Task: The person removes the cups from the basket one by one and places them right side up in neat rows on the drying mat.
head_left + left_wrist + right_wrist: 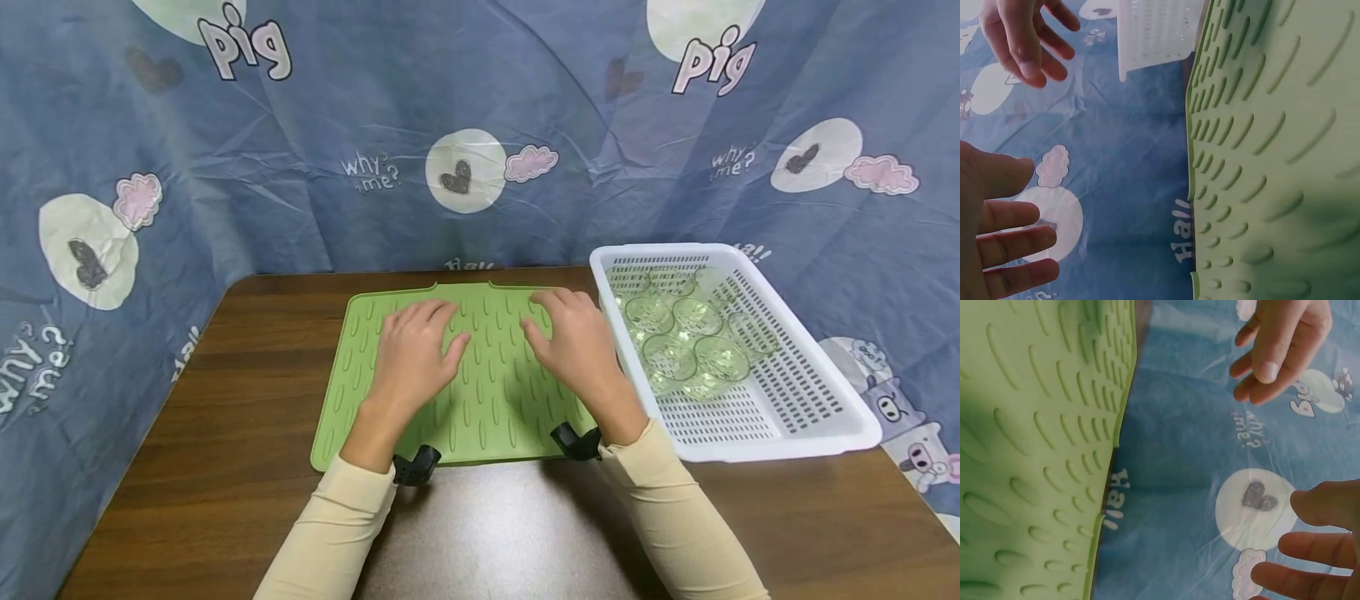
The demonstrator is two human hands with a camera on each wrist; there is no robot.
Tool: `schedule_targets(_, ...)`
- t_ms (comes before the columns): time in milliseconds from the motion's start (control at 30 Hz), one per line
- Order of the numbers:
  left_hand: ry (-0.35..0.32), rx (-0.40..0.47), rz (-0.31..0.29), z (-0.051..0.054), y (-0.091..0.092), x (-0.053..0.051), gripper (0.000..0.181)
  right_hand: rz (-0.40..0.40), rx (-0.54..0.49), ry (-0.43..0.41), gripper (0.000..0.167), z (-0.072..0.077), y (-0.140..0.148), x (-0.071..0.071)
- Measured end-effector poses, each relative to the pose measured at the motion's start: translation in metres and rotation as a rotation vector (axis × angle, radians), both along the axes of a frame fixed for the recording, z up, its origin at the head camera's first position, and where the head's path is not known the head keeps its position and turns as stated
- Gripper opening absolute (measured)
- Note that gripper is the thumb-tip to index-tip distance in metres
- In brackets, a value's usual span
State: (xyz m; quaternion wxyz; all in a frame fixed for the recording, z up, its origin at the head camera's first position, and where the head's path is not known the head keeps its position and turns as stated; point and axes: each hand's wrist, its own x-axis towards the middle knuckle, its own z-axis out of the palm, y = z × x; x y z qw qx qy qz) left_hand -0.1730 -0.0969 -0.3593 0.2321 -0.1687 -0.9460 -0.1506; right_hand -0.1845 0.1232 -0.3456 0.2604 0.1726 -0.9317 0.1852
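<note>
A green ribbed mat (480,400) lies flat on a dark wood-grain table (247,375), a gap breaking the raised lip along its far edge, as a person's two bare hands hover above it. The left hand (412,350), over the left half of the mat, is empty, its fingers relaxed and thumb spread toward the middle; the right hand (577,342), over the far right part, is likewise empty, fingers loosely bent and thumb angled inward. The wrist views show both hands raised off the surface and well apart from each other. The right hand and forearm hide part of the mat's right edge, with shadows falling across the ribs. Close on that side, a white slotted basket (795,400) crowds the mat; whether the two touch cannot be told. Clear green-tinted cups (697,317) cluster in its far and left portion, some overlapping in view. Black devices (417,465) sit at both wrists, just below cream sleeves (330,525), and light glares off the tabletop between the forearms. Behind the table, a creased blue curtain (315,100) printed with hearts, pink clouds and the word "pig" closes off the scene.
</note>
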Motion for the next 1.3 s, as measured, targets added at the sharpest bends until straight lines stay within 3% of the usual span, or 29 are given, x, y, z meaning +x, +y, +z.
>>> schedule_targets(267, -0.12, -0.019, -0.061, 0.003, -0.019, 0.002, 0.046, -0.008, 0.007, -0.039, 0.031, 0.004, 0.005, 0.005)
schedule_targets(533, -0.151, -0.06, -0.157, 0.005, -0.045, 0.015, 0.049, 0.045, 0.034, -0.068, 0.034, 0.007, 0.005, 0.011)
schedule_targets(867, -0.167, -0.196, -0.162, -0.013, -0.108, 0.047, 0.048, 0.11, 0.076, -0.082, 0.034, 0.016, 0.007, 0.025)
schedule_targets(1100, -0.244, -0.175, -0.12, -0.027, -0.14, 0.063, 0.057, 0.126, 0.115, -0.067, 0.036, 0.028, 0.028, 0.038)
schedule_targets(1300, -0.306, -0.175, -0.141, -0.04, -0.156, 0.074, 0.062, 0.114, 0.096, -0.048, 0.037, 0.042, 0.059, 0.045)
